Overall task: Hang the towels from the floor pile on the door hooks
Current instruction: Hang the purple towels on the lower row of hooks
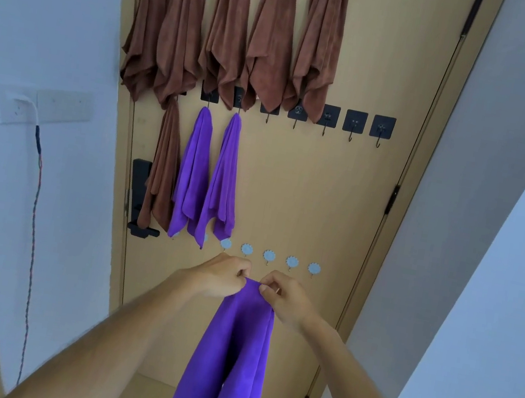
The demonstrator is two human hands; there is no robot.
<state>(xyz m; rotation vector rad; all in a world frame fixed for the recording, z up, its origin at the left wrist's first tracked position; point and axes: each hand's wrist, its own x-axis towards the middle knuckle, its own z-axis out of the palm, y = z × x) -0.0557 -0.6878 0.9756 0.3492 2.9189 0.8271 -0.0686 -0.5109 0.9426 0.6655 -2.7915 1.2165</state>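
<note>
We face the door [324, 192]. Upper towels [234, 27] hang in a row across its top left. Below them runs a hook row [354, 122]; its left three hooks carry hung towels [210, 172], the rest to the right are bare. Lower hooks [269, 255] sit under that. Our hands [256, 288] pinch a towel [227, 359] just before the lower hooks. Handle [141, 199] at door's left edge; socket [43, 106] on the left wall.

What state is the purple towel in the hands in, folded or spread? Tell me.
Folded, not spread. The purple towel hangs doubled in narrow layers from a bunched top edge pinched by the left hand and right hand.
</note>
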